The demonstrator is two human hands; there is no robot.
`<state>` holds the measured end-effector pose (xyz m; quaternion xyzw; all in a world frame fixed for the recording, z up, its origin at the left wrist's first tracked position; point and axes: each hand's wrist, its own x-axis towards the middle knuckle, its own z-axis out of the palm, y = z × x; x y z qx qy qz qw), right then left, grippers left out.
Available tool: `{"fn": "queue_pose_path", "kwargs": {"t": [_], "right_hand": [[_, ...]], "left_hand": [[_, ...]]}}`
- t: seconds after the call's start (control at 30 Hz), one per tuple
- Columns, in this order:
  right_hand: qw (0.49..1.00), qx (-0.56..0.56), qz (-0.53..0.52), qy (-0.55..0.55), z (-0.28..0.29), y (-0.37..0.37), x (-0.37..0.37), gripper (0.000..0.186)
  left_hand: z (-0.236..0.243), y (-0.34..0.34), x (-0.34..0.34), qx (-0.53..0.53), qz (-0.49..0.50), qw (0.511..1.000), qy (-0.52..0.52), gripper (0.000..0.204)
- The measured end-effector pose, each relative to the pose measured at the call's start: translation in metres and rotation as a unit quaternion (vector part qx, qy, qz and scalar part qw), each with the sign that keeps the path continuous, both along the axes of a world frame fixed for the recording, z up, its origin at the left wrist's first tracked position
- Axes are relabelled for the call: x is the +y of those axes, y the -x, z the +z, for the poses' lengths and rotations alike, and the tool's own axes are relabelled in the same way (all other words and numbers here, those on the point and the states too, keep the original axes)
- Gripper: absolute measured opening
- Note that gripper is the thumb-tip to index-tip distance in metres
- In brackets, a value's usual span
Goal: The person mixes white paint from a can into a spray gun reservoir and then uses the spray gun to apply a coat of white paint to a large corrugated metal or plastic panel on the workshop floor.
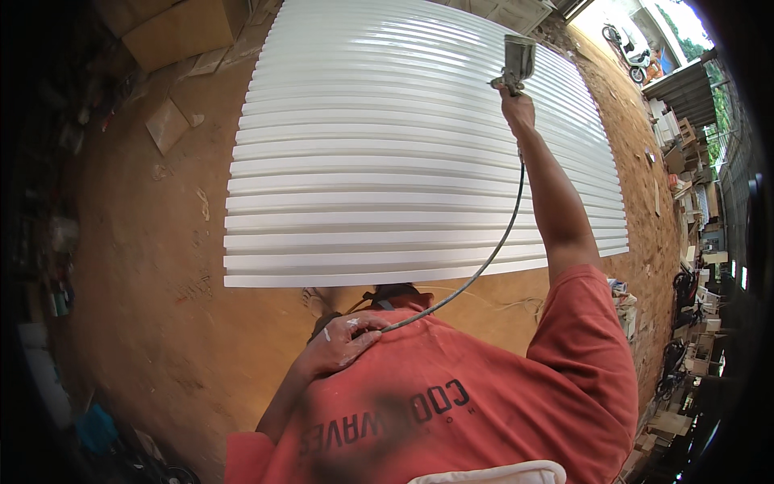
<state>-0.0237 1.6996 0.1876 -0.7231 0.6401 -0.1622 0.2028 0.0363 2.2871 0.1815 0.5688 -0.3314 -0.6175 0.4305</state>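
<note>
My right hand (518, 106) is stretched out far ahead, wrapped round the handle of a paint spray gun (519, 61) with a metal cup on top. The gun hangs over the far right part of a large white slatted panel (363, 173), whose raised strips run from side to side. A thin dark hose (505, 232) loops from below the gun back toward my body. At my waist, against my red shirt, my left hand (343, 343) is closed on that hose; white paint marks its skin. The far strips shine more than the near ones.
Brown earth ground (153, 266) surrounds the panel. Cardboard boxes (185, 36) stand at the far left, with a flat board (167, 127) lying nearer. Wood pieces and clutter (685, 173) line the right side. A parked motorbike (633, 52) stands at the far right.
</note>
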Motion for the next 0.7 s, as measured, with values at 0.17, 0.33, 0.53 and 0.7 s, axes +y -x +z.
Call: {"fn": "queue_pose_path", "kwargs": {"t": [0.17, 0.33, 0.53, 0.7], "right_hand": [[0.993, -0.049, 0.094, -0.050, 0.002, -0.094, 0.097, 0.068], [0.980, -0.093, 0.153, -0.082, 0.001, -0.189, 0.174, 0.065], [0.953, -0.139, 0.248, -0.108, 0.017, -0.261, 0.250, 0.063], [0.950, -0.102, 0.259, -0.140, 0.039, -0.256, 0.282, 0.059]], "left_hand": [[-0.005, -0.027, 0.054, -0.008, 0.051, 0.998, 0.020, 0.019], [-0.005, -0.054, 0.108, -0.033, 0.097, 0.995, 0.017, 0.019], [-0.007, -0.066, 0.145, -0.001, 0.159, 0.987, 0.013, 0.018], [0.001, -0.080, 0.144, -0.031, 0.118, 0.992, 0.024, 0.018]]}}
